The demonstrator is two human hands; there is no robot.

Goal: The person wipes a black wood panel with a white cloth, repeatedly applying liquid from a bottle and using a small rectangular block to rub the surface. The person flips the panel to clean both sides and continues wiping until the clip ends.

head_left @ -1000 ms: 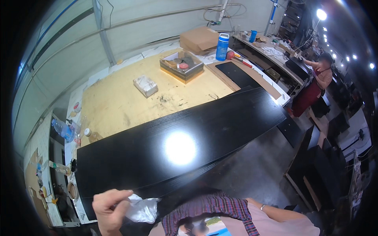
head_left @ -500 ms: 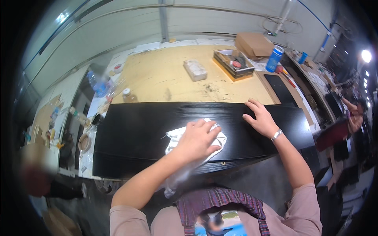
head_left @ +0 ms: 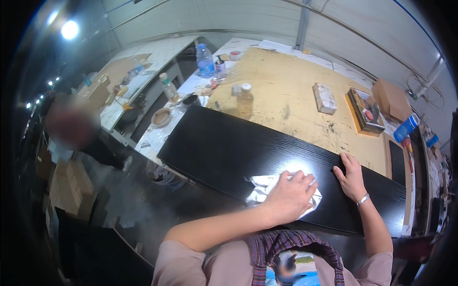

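We see the left hand (head_left: 292,195) laid on top of a white cloth (head_left: 260,189), with its fingers slightly apart and a little bent. The palm covers the middle of the cloth, so we cannot tell whether the hand pinches some fold under it. The cloth is on the upper face of a long black panel (head_left: 219,143), close to the edge nearer to the person, and its crumpled corners come out on both sides of the hand.

The right hand (head_left: 351,178) is unclenched and rests on the same panel, farther to the right, with its fingertips at the far edge and the thumb set apart. A silver bracelet (head_left: 362,199) is around this wrist.

The panel lies flat along the near side of the worktop (head_left: 296,81), and a bright reflection shines beside the cloth. Just behind the panel we find a bottle with amber liquid (head_left: 245,106), standing upright. Farther back are a pale block (head_left: 325,99) and an open box (head_left: 354,119) with small items inside. A blue bottle (head_left: 405,128) is near the right end. Beyond the panel's left end we notice a round dish (head_left: 161,117) and a dark cup (head_left: 192,100).
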